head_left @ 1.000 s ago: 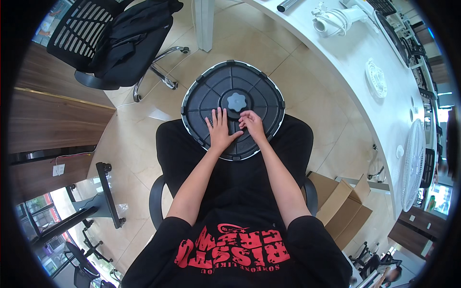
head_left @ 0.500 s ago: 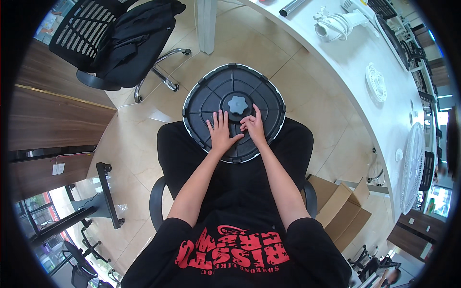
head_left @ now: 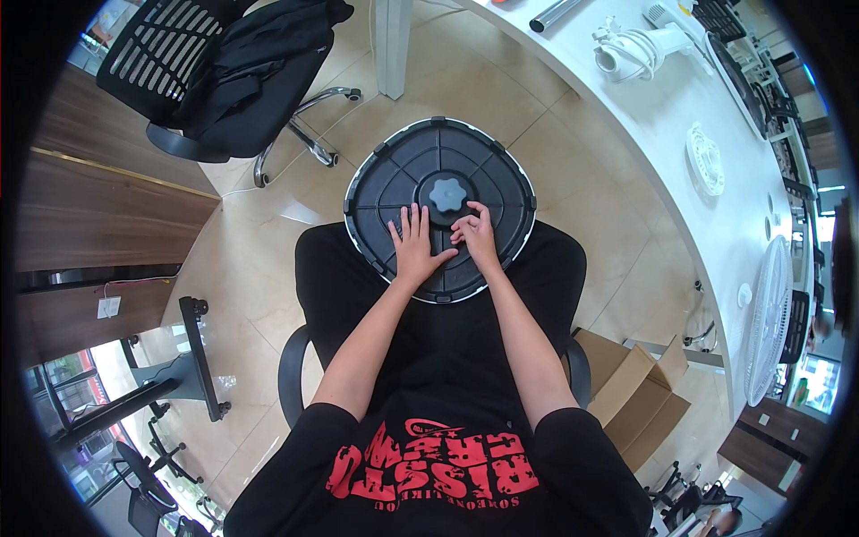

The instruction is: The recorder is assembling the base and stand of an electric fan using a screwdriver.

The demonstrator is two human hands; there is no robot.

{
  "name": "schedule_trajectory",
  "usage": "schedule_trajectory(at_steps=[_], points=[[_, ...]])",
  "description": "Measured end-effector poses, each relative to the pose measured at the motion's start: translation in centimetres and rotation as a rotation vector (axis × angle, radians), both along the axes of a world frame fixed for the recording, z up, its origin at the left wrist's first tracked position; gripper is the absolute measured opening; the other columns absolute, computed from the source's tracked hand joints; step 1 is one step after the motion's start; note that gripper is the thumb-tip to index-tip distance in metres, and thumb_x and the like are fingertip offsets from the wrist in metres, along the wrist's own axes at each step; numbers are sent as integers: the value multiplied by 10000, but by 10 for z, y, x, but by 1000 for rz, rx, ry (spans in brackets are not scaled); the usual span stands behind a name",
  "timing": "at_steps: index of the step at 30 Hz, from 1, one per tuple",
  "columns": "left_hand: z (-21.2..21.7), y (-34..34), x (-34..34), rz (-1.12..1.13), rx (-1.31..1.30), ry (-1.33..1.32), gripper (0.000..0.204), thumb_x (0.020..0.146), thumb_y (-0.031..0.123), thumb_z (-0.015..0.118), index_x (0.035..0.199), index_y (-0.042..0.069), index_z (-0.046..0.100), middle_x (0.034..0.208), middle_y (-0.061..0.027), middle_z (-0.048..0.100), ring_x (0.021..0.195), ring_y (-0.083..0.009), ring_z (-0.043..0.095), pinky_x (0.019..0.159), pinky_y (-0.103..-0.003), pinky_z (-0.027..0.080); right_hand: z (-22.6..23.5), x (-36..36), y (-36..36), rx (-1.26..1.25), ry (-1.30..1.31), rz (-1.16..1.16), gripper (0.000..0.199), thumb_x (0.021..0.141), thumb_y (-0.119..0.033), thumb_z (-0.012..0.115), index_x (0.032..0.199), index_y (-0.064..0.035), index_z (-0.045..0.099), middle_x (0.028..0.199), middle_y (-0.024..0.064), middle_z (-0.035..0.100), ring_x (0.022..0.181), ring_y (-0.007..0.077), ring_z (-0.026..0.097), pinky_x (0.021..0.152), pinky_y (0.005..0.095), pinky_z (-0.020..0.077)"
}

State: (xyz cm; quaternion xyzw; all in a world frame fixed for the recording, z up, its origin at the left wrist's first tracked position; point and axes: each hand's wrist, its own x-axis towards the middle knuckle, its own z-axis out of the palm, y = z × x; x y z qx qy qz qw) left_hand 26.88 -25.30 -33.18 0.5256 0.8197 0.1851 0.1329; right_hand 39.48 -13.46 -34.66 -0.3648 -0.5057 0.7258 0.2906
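Observation:
A round black fan base point(head_left: 380, 174), its ribbed underside facing up and its rim edged in white, lies across my thighs. A grey star-shaped knob point(head_left: 446, 195) sits at its centre. My left hand point(head_left: 415, 250) rests flat on the ribs left of and below the knob, fingers spread and holding nothing. Just below and to the right of the knob is my right hand point(head_left: 480, 239). Its fingers are loosely bent and apart, with the index fingertip near the hub's edge; nothing shows in its grasp.
A curved white table point(head_left: 662, 152) on the right bears a white fan grille point(head_left: 768, 322), a smaller white openwork piece point(head_left: 705, 159), a white fan part with coiled cord point(head_left: 631, 54) and a metal tube point(head_left: 557, 15). An opened cardboard box point(head_left: 631, 385) stands beside my chair. A black office chair point(head_left: 242, 80) is at upper left.
My right index finger has bent from stretched out to more curled. My left hand stays flat on the base. The whole view has shifted slightly.

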Motion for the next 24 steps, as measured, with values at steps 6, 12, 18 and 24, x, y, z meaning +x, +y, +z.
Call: schedule_trajectory(at_steps=[6,12,18,24], points=[[1,-1,0,1,26,-3,1249,695,688,751,1582,6,196,1652,-201,177,1544,-383,77,1191,-641,12,4,1,-2,30,-9,12,544,997,-49,547,1475,-41,288,906,113,653,704,142,657,631,244,546],[5,2,0,6,12,-8,1223,697,656,769,1578,14,216,1645,-209,194,1542,-380,93,1196,-638,21,5,-2,0,33,-11,-11,599,987,-13,538,1520,-30,267,862,103,661,667,128,652,604,242,558],[3,0,2,6,24,-14,1231,691,659,771,1579,13,214,1645,-211,193,1542,-383,88,1196,-637,19,6,1,-3,52,-27,7,603,997,-55,548,1527,-60,260,890,115,653,693,145,658,641,260,562],[3,4,1,-9,14,0,1227,704,673,753,1580,9,207,1646,-209,191,1543,-383,87,1190,-644,23,-17,5,6,48,-34,48,350,995,-56,547,1326,-32,434,883,104,655,691,135,653,631,250,550]])
